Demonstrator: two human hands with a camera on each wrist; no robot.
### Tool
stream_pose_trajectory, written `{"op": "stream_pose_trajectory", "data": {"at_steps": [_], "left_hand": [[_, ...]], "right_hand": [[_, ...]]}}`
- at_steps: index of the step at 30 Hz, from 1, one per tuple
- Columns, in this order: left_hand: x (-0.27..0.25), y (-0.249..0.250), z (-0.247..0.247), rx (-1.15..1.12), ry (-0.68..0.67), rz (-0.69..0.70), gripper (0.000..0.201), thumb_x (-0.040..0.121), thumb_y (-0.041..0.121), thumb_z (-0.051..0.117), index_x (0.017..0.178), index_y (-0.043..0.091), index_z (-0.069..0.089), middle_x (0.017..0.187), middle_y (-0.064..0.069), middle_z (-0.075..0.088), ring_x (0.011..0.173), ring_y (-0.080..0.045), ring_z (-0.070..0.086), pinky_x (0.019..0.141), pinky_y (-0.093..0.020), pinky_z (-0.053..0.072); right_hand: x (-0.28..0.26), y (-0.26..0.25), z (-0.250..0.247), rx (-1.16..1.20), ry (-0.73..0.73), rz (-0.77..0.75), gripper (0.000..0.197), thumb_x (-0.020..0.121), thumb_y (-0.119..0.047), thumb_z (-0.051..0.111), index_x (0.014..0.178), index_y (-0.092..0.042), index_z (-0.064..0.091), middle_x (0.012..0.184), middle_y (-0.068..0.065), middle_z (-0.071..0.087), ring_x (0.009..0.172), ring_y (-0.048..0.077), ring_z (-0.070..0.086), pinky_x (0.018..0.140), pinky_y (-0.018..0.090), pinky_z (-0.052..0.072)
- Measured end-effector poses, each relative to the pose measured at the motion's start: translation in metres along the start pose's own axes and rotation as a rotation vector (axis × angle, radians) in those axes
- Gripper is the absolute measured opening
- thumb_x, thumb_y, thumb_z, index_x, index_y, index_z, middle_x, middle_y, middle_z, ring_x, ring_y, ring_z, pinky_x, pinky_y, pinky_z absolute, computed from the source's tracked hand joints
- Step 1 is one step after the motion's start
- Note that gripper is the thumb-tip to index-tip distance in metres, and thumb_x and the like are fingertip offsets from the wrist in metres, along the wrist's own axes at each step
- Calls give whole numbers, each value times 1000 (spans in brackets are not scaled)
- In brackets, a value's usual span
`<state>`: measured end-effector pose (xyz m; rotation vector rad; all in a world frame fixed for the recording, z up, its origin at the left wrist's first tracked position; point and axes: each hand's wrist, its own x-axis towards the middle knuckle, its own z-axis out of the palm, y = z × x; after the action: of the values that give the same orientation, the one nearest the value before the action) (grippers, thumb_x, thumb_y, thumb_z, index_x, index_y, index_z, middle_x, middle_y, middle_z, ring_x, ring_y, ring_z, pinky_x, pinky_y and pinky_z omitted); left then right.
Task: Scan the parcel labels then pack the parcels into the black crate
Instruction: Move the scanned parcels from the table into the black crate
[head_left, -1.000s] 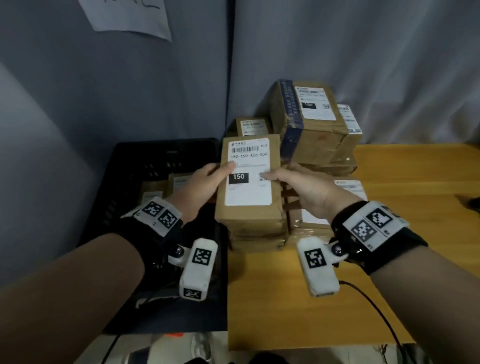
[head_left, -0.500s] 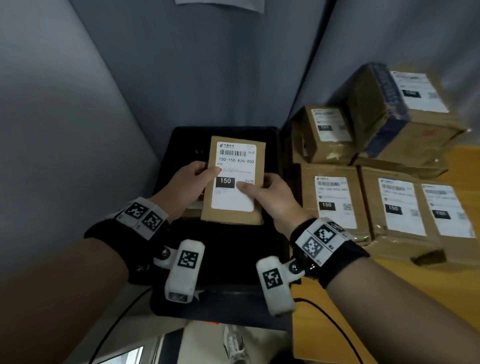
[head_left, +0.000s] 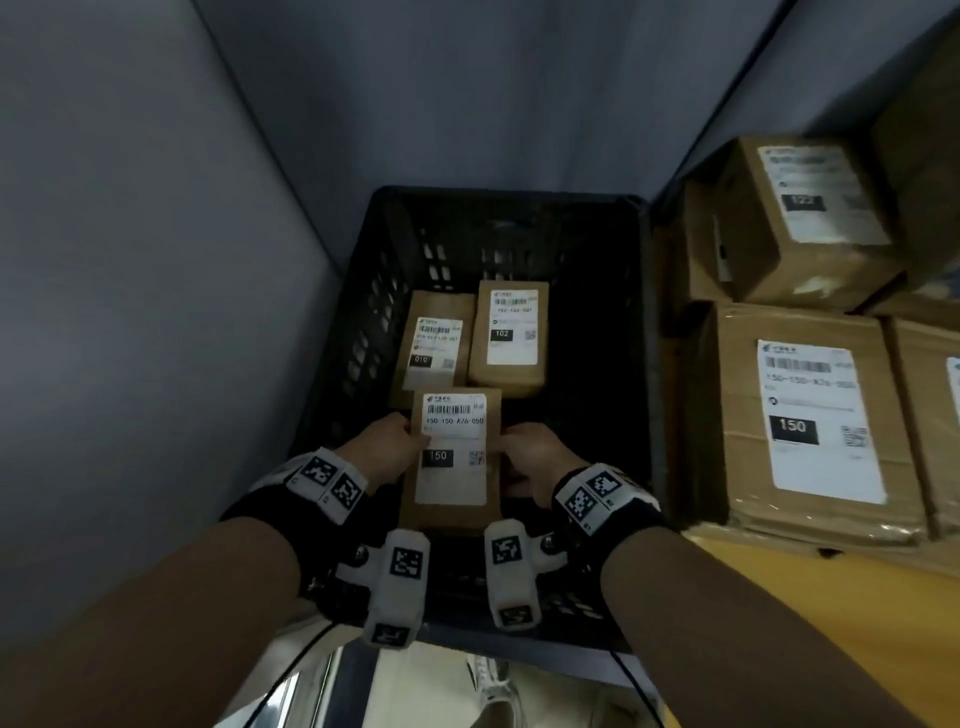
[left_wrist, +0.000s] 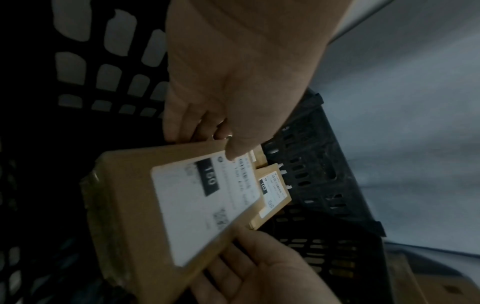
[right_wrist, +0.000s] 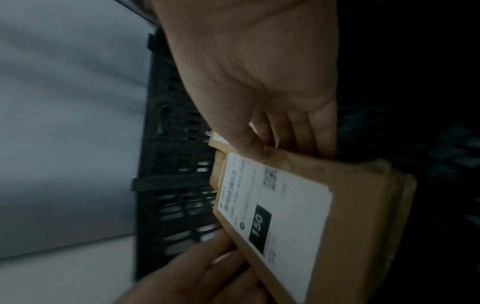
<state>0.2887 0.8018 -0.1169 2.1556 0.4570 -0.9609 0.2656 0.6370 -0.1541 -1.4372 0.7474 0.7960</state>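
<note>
Left hand (head_left: 387, 451): grips the left long edge of the held parcel, thumb (left_wrist: 235, 151) on the label's edge, fingers curled under the box.
Right hand (head_left: 530, 460): grips the right long edge of the same parcel, thumb on top near the QR code, fingers curled beneath.
Held parcel (head_left: 454, 462): brown carton, white label facing up, black tag "150"; lower centre of the head view, inside the black crate's opening, near end. Whether it rests on the crate floor cannot be told.
Black crate (head_left: 363, 291): slotted walls, centre of frame, set against grey walls.
Parcel 010 (head_left: 434, 343): lying in the crate, far left, label up.
Parcel 102 (head_left: 511, 332): just right of parcel 010, touching it, label up.
Tabletop (head_left: 779, 597): yellow wood, lower right of frame.
Waiting parcels: one tagged "150" (head_left: 810, 421) at right, one tagged "122" (head_left: 805, 218) at upper right, further cartons cut off by the right edge.
</note>
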Motion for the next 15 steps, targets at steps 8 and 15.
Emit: {"op": "stream_pose_trajectory", "data": {"at_steps": [8, 15], "left_hand": [[31, 3, -56, 791, 657, 594, 47, 85, 15, 60, 130, 7, 54, 146, -23, 36, 137, -43, 27, 110, -54, 20], [51, -16, -70, 697, 545, 468, 64, 95, 10, 44, 152, 7, 17, 155, -27, 12, 124, -48, 41, 100, -52, 39]], "right_hand": [[53, 18, 24, -197, -68, 88, 29, 95, -10, 53, 120, 4, 59, 121, 21, 61, 111, 41, 59, 95, 53, 51], [62, 18, 32, 42, -166, 77, 60, 83, -62, 59, 125, -19, 59, 121, 8, 64, 112, 31, 58, 96, 53, 48]]}}
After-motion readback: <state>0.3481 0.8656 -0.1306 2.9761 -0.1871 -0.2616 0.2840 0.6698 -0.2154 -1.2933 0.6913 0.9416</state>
